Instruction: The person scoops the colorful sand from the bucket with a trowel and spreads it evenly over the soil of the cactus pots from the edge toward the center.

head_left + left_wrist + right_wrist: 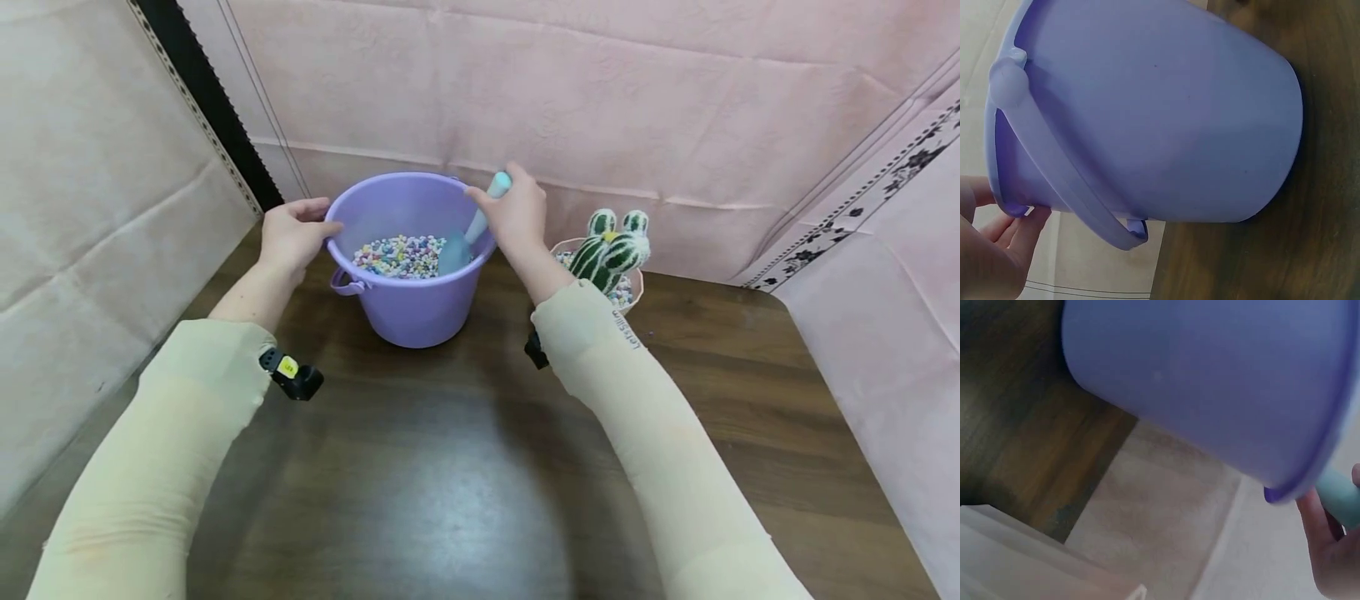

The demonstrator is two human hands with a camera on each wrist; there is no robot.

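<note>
A purple bucket (420, 310) stands on the table with many small pastel beads (401, 255) in its bottom. My left hand (291, 237) pinches the bucket's rim at the left, thumb on the inner side and fingers outside, as the left wrist view also shows. My right hand (517, 212) grips the handle of a light-blue scoop (454, 252) above the right rim. The scoop's blade dips down into the bucket at the beads. The bucket's purple handle (1066, 162) hangs down along its outer wall.
Right of the bucket, partly behind my right forearm, stands a pale pot (639, 287) with beads and a green-and-white knitted cactus (607, 254). Pinkish cloth walls (675, 117) enclose the brown wooden table (420, 467) at the back and sides.
</note>
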